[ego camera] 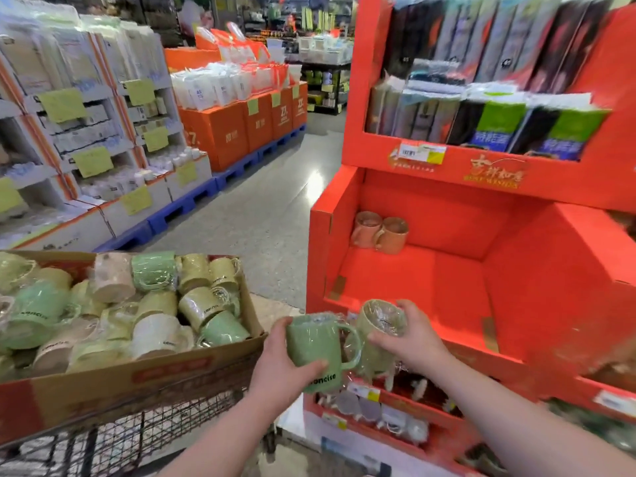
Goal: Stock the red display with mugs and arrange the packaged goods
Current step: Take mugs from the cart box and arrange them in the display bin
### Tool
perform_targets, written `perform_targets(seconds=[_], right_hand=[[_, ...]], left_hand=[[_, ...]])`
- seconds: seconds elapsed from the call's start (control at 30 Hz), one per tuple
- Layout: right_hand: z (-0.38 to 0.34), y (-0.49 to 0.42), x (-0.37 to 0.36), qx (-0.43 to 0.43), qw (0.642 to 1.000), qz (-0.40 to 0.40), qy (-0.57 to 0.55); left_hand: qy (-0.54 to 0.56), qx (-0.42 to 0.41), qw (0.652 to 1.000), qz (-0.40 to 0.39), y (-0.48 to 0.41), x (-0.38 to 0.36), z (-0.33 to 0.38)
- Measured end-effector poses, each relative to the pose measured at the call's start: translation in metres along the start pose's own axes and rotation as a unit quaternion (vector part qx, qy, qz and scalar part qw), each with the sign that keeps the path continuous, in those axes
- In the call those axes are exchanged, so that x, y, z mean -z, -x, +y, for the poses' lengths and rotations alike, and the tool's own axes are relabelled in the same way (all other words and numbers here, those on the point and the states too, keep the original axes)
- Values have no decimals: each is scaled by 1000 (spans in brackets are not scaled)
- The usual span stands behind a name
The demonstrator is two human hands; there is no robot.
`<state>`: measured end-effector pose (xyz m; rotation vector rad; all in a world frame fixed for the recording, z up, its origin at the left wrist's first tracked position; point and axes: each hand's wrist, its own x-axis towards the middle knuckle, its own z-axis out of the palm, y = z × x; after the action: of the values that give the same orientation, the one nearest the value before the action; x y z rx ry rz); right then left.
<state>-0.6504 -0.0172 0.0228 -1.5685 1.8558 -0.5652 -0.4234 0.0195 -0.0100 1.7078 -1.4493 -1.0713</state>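
Observation:
My left hand [285,370] grips a green wrapped mug [315,349] printed "concise", handle to the right. My right hand [409,339] holds a pale yellow-green wrapped mug [378,321] tilted with its mouth toward me. Both mugs hover at the front lip of the red display [447,270]. On its middle shelf two pink mugs [380,234] stand at the back left; the rest of that shelf is bare. Packaged goods [481,108] fill the upper shelf.
A cardboard box [137,373] of several wrapped green, yellow and cream mugs sits on a wire cart [103,438] at my left. Small packaged items [378,407] fill the display's bottom shelf. Across the grey aisle floor [268,208] stand shelves and orange boxes on blue pallets.

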Motion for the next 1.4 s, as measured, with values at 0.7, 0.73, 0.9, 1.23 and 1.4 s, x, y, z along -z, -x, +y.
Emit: perform_targets(seconds=[0.7,0.73,0.9,1.23,1.4], right_hand=[[104,-209,74,-92,995,16,31],[107,-217,72,-96,995,10,30],[118,-245,65,-107,994,-2,16],[139,-281,72,-136,989,-58,31],[154,-284,69,-123,989,-36,68]], left_hand=[[-36,10,999,12,-143,-117,88],[-41,16,999,17,-146,-119,87],[-54,49,997,20,-158,-126,83],[-109,40,993,-31,-200,-148,71],[-150,8,987,-51,-223,-154,63]])
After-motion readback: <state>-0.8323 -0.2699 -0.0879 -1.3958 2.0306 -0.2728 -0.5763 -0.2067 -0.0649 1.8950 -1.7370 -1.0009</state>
